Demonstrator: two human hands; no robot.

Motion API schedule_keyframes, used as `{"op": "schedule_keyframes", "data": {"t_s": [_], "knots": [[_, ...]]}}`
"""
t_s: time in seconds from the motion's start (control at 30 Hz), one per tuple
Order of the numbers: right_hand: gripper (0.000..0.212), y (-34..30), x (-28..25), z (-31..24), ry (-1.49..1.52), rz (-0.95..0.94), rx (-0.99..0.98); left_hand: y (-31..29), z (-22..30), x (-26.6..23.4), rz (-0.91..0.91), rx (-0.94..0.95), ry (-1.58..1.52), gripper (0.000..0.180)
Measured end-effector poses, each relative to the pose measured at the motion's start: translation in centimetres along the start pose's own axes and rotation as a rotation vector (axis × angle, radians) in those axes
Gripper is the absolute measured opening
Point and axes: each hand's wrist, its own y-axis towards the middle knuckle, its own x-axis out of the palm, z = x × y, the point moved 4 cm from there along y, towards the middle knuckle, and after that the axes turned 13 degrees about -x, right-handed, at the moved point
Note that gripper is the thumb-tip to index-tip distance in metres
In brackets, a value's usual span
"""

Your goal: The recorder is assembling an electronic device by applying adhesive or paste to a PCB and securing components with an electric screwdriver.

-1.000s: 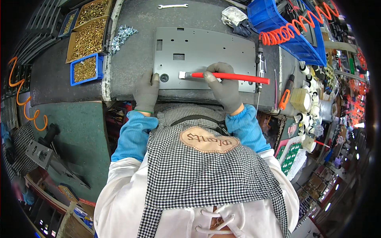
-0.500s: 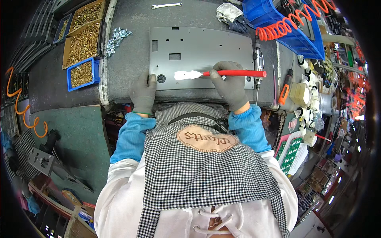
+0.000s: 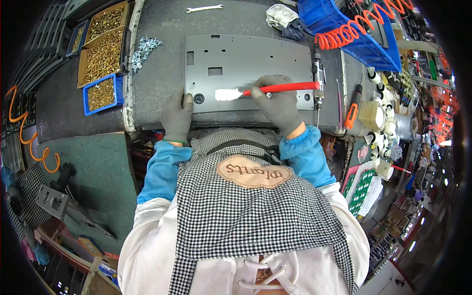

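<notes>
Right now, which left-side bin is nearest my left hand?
The lower blue bin; the tan bins and upper blue bin sit farther from your left hand.

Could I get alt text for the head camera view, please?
A gloved right hand holds a red-handled tool, something white at its tip, over a grey panel; the left hand is at the panel's left edge. Fasteners and a wrench lie nearby.

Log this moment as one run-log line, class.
left hand: at left edge of grey panel | right hand: holding red-handled tool over panel | wrench: beyond panel
</notes>
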Motion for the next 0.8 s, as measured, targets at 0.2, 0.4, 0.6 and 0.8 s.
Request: {"op": "schedule_keyframes", "data": {"t_s": [0.2,0.4,0.6,0.8], "knots": [[0.012,-0.3,-1.5,0.9,0.019,0.017,0.086,0.1,0.0,0.0,-0.002,-0.017,0.013,0.037],[0.012,1.2,0.9,-0.7,0.228,0.006,0.094,0.1,0.0,0.2,-0.026,-0.017,-0.027,0.038],[0.012,1.8,1.2,0.2,0.168,-0.065,0.131,0.1,-0.3,0.3,-0.034,-0.020,0.004,0.037],[0.009,0.7,-1.3,1.2,0.030,0.023,0.180,0.0,0.0,0.0,-0.019,0.015,-0.014,0.037]]}}
